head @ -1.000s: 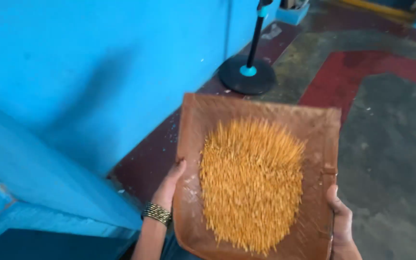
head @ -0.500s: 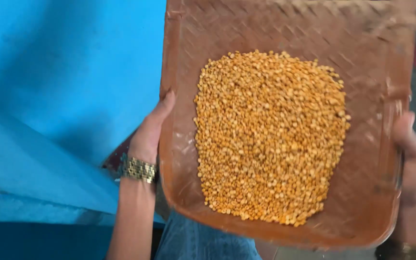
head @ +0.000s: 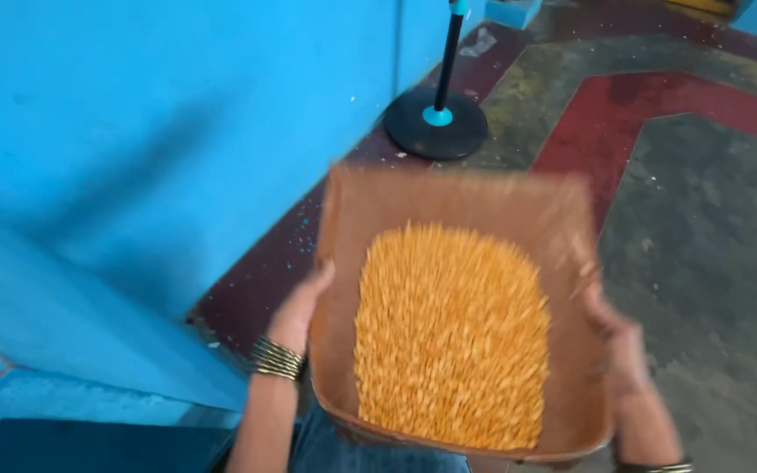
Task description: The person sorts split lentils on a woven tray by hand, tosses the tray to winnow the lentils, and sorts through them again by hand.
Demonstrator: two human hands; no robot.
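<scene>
Both hands — left hand (head: pixel 301 307), right hand (head: pixel 619 346) — clasp the side rims of a flat brown woven winnowing tray (head: pixel 370 210), its heap of yellow-orange split lentils (head: pixel 450 337) blurred mid-toss above the floor, apparently winnowing — steady catching seems called for.

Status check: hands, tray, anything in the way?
Left hand and right hand grip the sides of the woven tray. Yellow grains heaped in it, motion-blurred. Black round stand base on the floor beyond, apart.
</scene>
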